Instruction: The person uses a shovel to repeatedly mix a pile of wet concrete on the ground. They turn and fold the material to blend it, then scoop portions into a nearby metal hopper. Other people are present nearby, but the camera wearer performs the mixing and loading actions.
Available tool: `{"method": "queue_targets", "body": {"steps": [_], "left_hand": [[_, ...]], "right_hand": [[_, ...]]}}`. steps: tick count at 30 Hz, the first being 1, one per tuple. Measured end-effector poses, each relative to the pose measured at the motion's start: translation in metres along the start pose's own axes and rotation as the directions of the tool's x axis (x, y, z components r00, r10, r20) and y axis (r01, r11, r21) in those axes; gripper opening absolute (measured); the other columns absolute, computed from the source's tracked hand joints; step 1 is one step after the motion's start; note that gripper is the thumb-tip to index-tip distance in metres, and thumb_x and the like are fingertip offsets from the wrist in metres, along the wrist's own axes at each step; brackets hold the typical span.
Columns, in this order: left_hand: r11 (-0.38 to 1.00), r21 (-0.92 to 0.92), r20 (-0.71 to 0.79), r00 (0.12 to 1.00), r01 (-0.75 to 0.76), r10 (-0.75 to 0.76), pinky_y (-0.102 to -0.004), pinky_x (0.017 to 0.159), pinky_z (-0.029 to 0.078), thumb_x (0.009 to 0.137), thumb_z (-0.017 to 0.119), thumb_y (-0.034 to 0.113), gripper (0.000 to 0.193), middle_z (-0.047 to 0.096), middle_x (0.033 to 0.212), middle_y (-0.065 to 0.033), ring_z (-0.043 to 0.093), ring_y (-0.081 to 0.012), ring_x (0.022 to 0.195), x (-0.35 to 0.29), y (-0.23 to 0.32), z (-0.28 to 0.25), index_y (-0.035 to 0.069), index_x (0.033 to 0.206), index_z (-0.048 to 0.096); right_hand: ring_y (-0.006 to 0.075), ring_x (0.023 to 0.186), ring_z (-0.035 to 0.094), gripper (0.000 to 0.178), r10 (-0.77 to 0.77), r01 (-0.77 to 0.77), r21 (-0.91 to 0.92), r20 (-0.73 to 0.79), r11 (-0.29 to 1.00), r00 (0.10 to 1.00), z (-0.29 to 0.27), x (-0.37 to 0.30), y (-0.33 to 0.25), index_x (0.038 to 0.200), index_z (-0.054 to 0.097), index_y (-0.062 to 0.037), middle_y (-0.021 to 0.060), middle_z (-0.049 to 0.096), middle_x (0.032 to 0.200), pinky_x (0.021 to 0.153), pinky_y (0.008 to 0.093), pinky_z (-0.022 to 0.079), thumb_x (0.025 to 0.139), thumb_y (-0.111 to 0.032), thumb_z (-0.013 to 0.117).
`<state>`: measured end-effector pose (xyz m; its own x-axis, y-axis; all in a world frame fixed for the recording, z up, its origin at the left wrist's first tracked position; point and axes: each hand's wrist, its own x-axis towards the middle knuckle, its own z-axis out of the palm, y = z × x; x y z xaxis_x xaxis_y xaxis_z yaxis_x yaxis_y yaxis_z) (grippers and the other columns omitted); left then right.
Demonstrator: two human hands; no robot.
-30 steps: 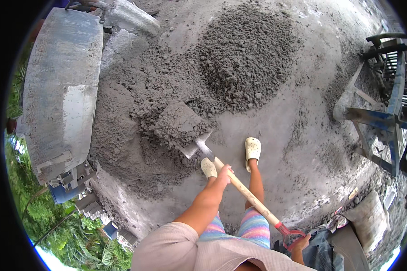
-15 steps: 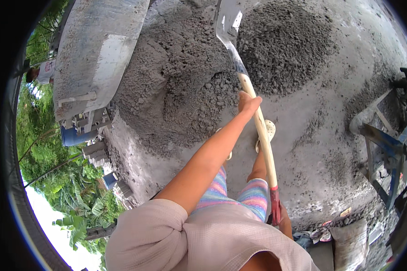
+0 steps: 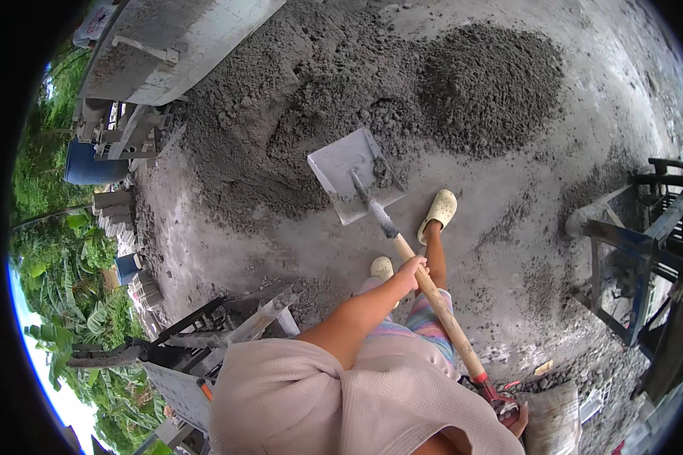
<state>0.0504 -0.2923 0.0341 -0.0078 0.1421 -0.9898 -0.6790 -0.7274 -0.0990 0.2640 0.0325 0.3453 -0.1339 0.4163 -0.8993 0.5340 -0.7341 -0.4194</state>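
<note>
One left hand [image 3: 414, 271] wraps its fingers around the wooden shaft of one shovel [image 3: 440, 309]; one right hand [image 3: 517, 419], partly hidden, closes on its red grip. The shovel slants outward, its single blade [image 3: 338, 163] nearly bare. Two cream shoes [image 3: 442, 211] stand either side of the shovel, two gray heaps [image 3: 493, 87] beyond it, one blue barrel [image 3: 91, 163] well left, one metal frame [image 3: 622, 235] well right.

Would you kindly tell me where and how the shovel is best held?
Likely with the left hand from the left around the wooden shaft near the blade, and the right hand from the right at the red end grip: the long, straight shaft slants from upper-left blade down to lower-right grip.
</note>
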Motion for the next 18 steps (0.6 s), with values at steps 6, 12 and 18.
{"method": "queue_targets", "body": {"steps": [6, 12, 18], "left_hand": [[0.994, 0.076, 0.077, 0.993, 0.084, -0.090, -0.0360, 0.059, 0.047, 0.071, 0.063, 0.019, 0.017, 0.053, 0.068, -0.0064, 0.056, -0.0212, 0.061, -0.002, -0.083, -0.054, 0.009, 0.076, 0.050], [0.995, 0.081, 0.124, 0.990, 0.052, -0.062, -0.0388, 0.062, 0.046, 0.075, 0.060, 0.020, 0.017, 0.055, 0.074, -0.0066, 0.056, -0.0209, 0.071, 0.014, -0.145, -0.075, 0.007, 0.081, 0.053], [0.994, 0.054, 0.106, 0.990, 0.090, -0.095, -0.0378, 0.063, 0.047, 0.075, 0.061, 0.020, 0.017, 0.054, 0.073, -0.0039, 0.055, -0.0187, 0.067, 0.014, -0.160, -0.084, 0.009, 0.081, 0.051]], "right_hand": [[0.0125, 0.045, 0.045, 0.033, -0.086, 0.100, -0.167, 0.092, 0.981, 0.992, 0.004, -0.081, 0.000, 0.058, 0.042, -0.0134, -0.0004, 0.043, 0.050, 0.042, 0.0246, 0.041, 0.076, -0.036, 0.056], [0.0139, 0.046, 0.045, 0.028, -0.074, 0.095, -0.198, 0.112, 0.976, 0.991, 0.055, -0.123, 0.046, 0.065, 0.049, -0.0105, -0.0011, 0.045, 0.052, 0.044, 0.0276, 0.042, 0.075, -0.036, 0.054], [0.0160, 0.040, 0.043, 0.022, -0.098, 0.096, -0.144, -0.004, 0.985, 0.995, -0.017, -0.053, 0.070, 0.067, 0.048, -0.0115, 0.0013, 0.043, 0.048, 0.037, 0.0295, 0.040, 0.074, -0.031, 0.056]]}}
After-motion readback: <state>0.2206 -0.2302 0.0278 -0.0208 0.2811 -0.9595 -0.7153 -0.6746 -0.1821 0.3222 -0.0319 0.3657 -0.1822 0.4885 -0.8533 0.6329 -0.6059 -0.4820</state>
